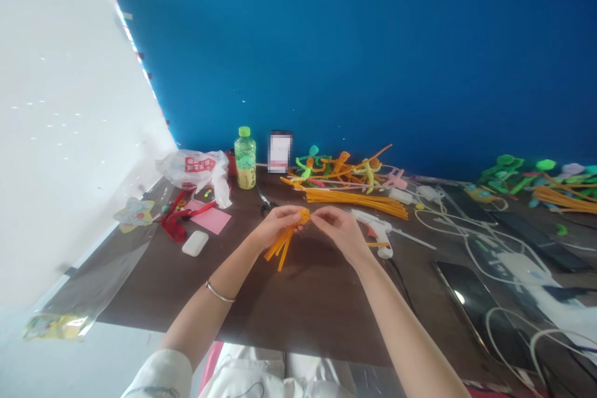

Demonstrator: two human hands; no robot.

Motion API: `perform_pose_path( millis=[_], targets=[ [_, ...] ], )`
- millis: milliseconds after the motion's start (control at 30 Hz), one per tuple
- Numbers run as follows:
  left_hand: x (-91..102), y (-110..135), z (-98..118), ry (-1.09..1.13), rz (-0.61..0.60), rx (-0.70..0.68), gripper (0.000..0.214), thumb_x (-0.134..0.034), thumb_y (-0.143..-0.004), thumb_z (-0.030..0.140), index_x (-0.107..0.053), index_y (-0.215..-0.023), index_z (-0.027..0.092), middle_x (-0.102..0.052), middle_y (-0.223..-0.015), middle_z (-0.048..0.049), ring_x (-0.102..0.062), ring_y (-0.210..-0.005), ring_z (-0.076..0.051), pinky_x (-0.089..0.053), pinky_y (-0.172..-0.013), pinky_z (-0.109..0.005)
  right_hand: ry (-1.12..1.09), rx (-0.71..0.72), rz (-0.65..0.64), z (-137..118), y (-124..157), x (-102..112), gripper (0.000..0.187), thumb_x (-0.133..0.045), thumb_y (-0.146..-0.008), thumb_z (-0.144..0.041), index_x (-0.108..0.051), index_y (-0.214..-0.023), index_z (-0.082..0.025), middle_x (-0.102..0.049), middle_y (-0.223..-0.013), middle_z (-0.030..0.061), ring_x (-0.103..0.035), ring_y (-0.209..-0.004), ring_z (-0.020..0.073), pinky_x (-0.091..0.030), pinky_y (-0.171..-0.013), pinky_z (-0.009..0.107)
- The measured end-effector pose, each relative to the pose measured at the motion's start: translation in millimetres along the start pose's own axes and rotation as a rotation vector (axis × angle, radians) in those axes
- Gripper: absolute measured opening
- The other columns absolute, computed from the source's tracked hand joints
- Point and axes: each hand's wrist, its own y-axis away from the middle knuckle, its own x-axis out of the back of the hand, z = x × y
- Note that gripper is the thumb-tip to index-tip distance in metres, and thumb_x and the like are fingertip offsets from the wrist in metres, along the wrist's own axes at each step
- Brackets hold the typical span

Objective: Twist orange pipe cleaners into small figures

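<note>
- Left hand (pixel 277 227) — fingers curled and closed, grasping the gathered orange pipe cleaners (pixel 282 247) just below their top.
- Right hand (pixel 338 230) meets it from the other side, thumb and fingertips (pixel 317 214) pinched on the small twisted knob (pixel 304 217) at the top of the bunch.
- The bunch is held up over the dark wooden table (pixel 303 323), between the hands and in front of the person.
- Done so far: the top of the bunch is twisted into that knob. Left: its lower ends splay out loose and straight, with no limbs shaped.
- Beyond the hands lies a pile of straight orange pipe cleaners (pixel 357 202), unbent, and past it a heap of twisted pipe-cleaner figures (pixel 336 168) in green, orange and yellow.
- More twisted figures (pixel 555 185) sit at the far right.
- Nearest the hands: black-handled scissors (pixel 265 204) beyond the left, and a white hot glue gun (pixel 377 231) just beside the right — neither is touched.
- Farther off stand a green-capped bottle (pixel 245 158) and a sheet of pink paper (pixel 209 219), with a black smartphone (pixel 480 311) on the right.
</note>
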Motion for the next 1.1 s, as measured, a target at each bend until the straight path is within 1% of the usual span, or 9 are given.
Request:
perform_pose_path(
  millis=[167,300,367,433,500,567,700,867,1100],
  targets=[
    [0.1,0.7,2.8,-0.007,-0.046,-0.023,0.044,-0.075,-0.059,0.021,-0.064,-0.102,0.015,-0.067,-0.083,-0.0064,-0.061,-0.068,-0.012,-0.044,-0.071,-0.025,0.021,-0.005,0.046,0.7,-0.4,-0.7,0.028,-0.061,-0.071,-0.045,-0.063,-0.077,-0.017,-0.067,-0.078,0.005,-0.061,-0.071,0.0185,-0.049,-0.065,0.031],
    [0.6,-1.4,0.4,-0.009,-0.007,-0.044,0.044,-0.076,-0.058,0.024,-0.062,-0.099,0.015,-0.067,-0.088,-0.0066,-0.064,-0.072,-0.014,-0.047,-0.073,-0.029,0.07,0.051,0.082,1.7,0.7,-2.7,0.023,-0.061,-0.071,-0.038,-0.063,-0.08,-0.018,-0.067,-0.08,0.0051,-0.062,-0.073,0.0188,-0.05,-0.07,0.033],
    [0.1,-2.5,-1.5,-0.052,0.018,-0.041,0.045,-0.075,-0.059,0.03,-0.061,-0.1,0.016,-0.066,-0.09,-0.0071,-0.064,-0.068,-0.015,-0.048,-0.067,-0.029,0.09,0.081,0.102,4.1,1.2,-4.4,0.021,-0.06,-0.072,-0.037,-0.062,-0.082,-0.018,-0.067,-0.083,0.0054,-0.062,-0.075,0.0193,-0.05,-0.072,0.034],
    [-1.0,-3.1,-3.0,-0.121,0.04,-0.044,0.047,-0.073,-0.061,0.036,-0.06,-0.102,0.016,-0.066,-0.088,-0.0071,-0.061,-0.059,-0.011,-0.045,-0.057,-0.024,0.101,0.117,0.126,7.1,1.3,-6.2,0.019,-0.058,-0.074,-0.035,-0.061,-0.082,-0.019,-0.067,-0.085,0.0056,-0.063,-0.077,0.0195,-0.05,-0.073,0.035],
    [-2.4,-3.1,-4.0,-0.174,0.054,-0.067,0.049,-0.07,-0.064,0.039,-0.06,-0.105,0.015,-0.066,-0.08,-0.0057,-0.053,-0.049,-0.006,-0.037,-0.047,-0.019,0.122,0.161,0.15,9.7,1.0,-7.6,0.016,-0.057,-0.075,-0.034,-0.061,-0.081,-0.019,-0.066,-0.086,0.0055,-0.062,-0.079,0.0192,-0.05,-0.075,0.034],
    [-3.9,-2.7,-4.7,-0.191,0.063,-0.107,0.048,-0.068,-0.065,0.041,-0.062,-0.104,0.014,-0.064,-0.074,-0.0043,-0.043,-0.044,-0.002,-0.03,-0.043,-0.017,0.164,0.208,0.172,11.2,0.9,-8.6,0.014,-0.056,-0.077,-0.031,-0.061,-0.081,-0.019,-0.066,-0.086,0.0054,-0.062,-0.08,0.0188,-0.05,-0.075,0.032],
    [-5.7,-2.3,-5.8,-0.218,0.111,-0.177,0.043,-0.067,-0.065,0.041,-0.066,-0.097,0.012,-0.061,-0.071,-0.0036,-0.036,-0.043,-0.001,-0.026,-0.042,-0.018,0.264,0.291,0.188,11.7,1.4,-10.4,0.012,-0.053,-0.079,-0.028,-0.062,-0.082,-0.02,-0.064,-0.083,0.0049,-0.061,-0.077,0.018,-0.05,-0.069,0.03],
    [-6.6,-3.6,-7.1,-0.238,0.191,-0.206,0.039,-0.068,-0.064,0.041,-0.068,-0.089,0.011,-0.058,-0.064,-0.002,-0.034,-0.042,-0.001,-0.023,-0.04,-0.019,0.285,0.407,0.218,12.5,1.6,-15.0,0.011,-0.053,-0.08,-0.028,-0.062,-0.08,-0.02,-0.063,-0.077,0.0041,-0.059,-0.07,0.0165,-0.049,-0.063,0.029],
    [-8.0,-4.5,-7.2,-0.182,0.206,-0.161,0.037,-0.069,-0.062,0.041,-0.068,-0.083,0.011,-0.058,-0.061,-0.002,-0.032,-0.041,-0.001,-0.018,-0.04,-0.02,0.218,0.338,0.251,14.5,0.1,-21.0,0.013,-0.055,-0.08,-0.031,-0.061,-0.077,-0.02,-0.064,-0.077,0.0039,-0.06,-0.069,0.0163,-0.05,-0.063,0.028]
  ],
)
